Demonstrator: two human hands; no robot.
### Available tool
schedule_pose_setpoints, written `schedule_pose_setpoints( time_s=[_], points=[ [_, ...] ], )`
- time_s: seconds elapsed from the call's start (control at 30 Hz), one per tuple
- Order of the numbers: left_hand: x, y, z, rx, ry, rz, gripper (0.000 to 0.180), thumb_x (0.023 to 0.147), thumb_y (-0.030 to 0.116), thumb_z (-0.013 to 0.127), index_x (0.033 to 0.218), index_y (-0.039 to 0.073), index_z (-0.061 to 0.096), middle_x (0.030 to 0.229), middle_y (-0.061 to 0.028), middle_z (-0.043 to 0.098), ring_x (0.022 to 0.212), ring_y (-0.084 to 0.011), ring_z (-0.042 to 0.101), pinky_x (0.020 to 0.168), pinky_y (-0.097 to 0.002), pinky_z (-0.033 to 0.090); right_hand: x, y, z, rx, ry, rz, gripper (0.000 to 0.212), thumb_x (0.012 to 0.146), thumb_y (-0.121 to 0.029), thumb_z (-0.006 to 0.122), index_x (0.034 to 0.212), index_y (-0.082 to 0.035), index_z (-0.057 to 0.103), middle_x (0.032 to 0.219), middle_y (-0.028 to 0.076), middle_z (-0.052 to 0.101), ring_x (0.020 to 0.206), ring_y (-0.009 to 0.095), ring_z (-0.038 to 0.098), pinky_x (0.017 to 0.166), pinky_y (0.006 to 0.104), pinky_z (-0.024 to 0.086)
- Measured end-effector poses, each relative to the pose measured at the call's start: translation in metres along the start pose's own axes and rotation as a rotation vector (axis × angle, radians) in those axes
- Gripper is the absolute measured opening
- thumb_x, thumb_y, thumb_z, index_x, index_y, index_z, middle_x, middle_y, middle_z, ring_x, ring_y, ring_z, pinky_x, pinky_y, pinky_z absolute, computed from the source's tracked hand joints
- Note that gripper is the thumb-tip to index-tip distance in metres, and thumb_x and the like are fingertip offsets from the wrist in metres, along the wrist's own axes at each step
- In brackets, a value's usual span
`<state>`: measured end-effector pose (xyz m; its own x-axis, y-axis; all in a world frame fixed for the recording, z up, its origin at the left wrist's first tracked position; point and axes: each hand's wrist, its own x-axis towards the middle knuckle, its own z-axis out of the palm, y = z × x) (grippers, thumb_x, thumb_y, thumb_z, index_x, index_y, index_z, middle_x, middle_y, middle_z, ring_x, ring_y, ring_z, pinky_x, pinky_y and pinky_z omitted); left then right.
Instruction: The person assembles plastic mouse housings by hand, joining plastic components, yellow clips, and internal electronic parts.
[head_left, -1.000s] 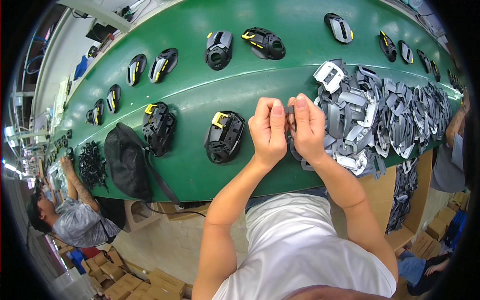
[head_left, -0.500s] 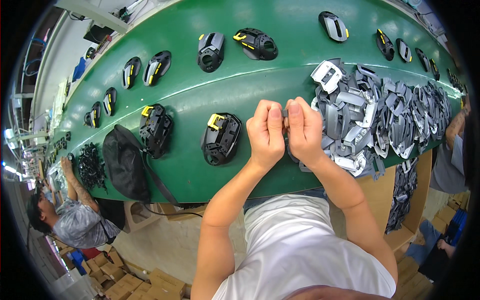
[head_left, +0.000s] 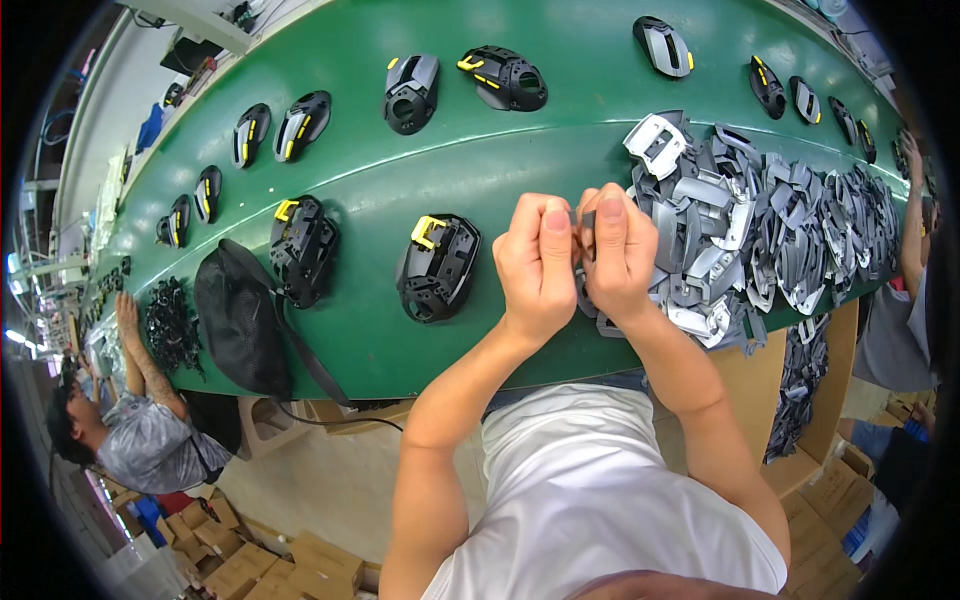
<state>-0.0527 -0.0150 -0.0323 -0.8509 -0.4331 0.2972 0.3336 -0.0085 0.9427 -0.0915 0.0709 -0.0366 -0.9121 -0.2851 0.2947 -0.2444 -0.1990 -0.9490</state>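
both hands, left hand [head_left: 537,262] and right hand [head_left: 616,256], pinch 1 small grey piece [head_left: 582,220] between thumbs and fingertips; best keep it square, pressing evenly, above the grey pile [head_left: 760,230].

Glossy smooth green belt [head_left: 480,170], matt grey plastic shells [head_left: 760,230] at three o'clock, seemingly cloth black bag [head_left: 240,320]

a long green conveyor belt [head_left: 480,170] arcs across the upper frame; stacked cardboard boxes [head_left: 270,560] sit on the floor at lower left.
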Motion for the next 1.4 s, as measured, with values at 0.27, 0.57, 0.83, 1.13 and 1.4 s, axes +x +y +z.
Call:
schedule_pose_setpoints(
  time_s=[0.27,0.57,0.83,1.13,1.4],
  points=[
    [0.006,0.000,-0.001,-0.014,-0.036,-0.016,0.024,0.096,0.019,0.041,0.082,0.002,0.048,0.058,0.0015,0.047,0.050,-0.0028,0.041,0.044,-0.0187,0.032,0.004,0.001,0.004,0.204,-0.037,0.091,0.036,0.098,-0.026,0.036,0.068,-0.006,0.041,0.057,-0.002,0.038,0.049,0.004,0.034,0.042,0.0198,0.029],
    [0.005,-0.001,-0.005,0.039,-0.041,0.023,0.020,0.094,0.012,0.043,0.080,-0.001,0.050,0.057,-0.0054,0.054,0.048,-0.0081,0.051,0.044,-0.0221,0.040,0.003,-0.001,0.008,0.234,-0.031,0.150,0.036,0.098,-0.026,0.036,0.068,-0.007,0.040,0.058,-0.003,0.038,0.049,0.003,0.033,0.043,0.0193,0.028],
    [0.009,-0.016,-0.005,0.107,-0.009,0.042,0.017,0.093,0.010,0.045,0.079,-0.001,0.050,0.056,-0.0063,0.054,0.046,-0.0115,0.052,0.044,-0.0238,0.040,0.007,0.006,0.009,0.116,0.043,0.251,0.035,0.098,-0.027,0.038,0.070,-0.005,0.043,0.058,-0.005,0.037,0.052,0.003,0.033,0.044,0.0204,0.028],
    [0.008,-0.018,0.001,0.028,-0.008,0.026,0.025,0.096,0.018,0.042,0.078,0.003,0.047,0.055,0.0028,0.043,0.046,-0.0022,0.037,0.041,-0.0185,0.029,0.003,0.008,0.008,0.111,0.095,0.232,0.034,0.098,-0.025,0.039,0.071,-0.004,0.042,0.061,-0.004,0.037,0.054,0.004,0.033,0.046,0.0205,0.030],
    [0.008,-0.017,-0.002,-0.060,-0.013,-0.048,0.025,0.097,0.022,0.041,0.079,0.004,0.046,0.056,0.0032,0.042,0.046,-0.0018,0.034,0.041,-0.0177,0.027,0.003,0.006,0.007,0.185,0.057,0.223,0.034,0.098,-0.025,0.038,0.072,-0.004,0.043,0.062,-0.004,0.036,0.054,0.003,0.033,0.047,0.0200,0.030]
  ],
)
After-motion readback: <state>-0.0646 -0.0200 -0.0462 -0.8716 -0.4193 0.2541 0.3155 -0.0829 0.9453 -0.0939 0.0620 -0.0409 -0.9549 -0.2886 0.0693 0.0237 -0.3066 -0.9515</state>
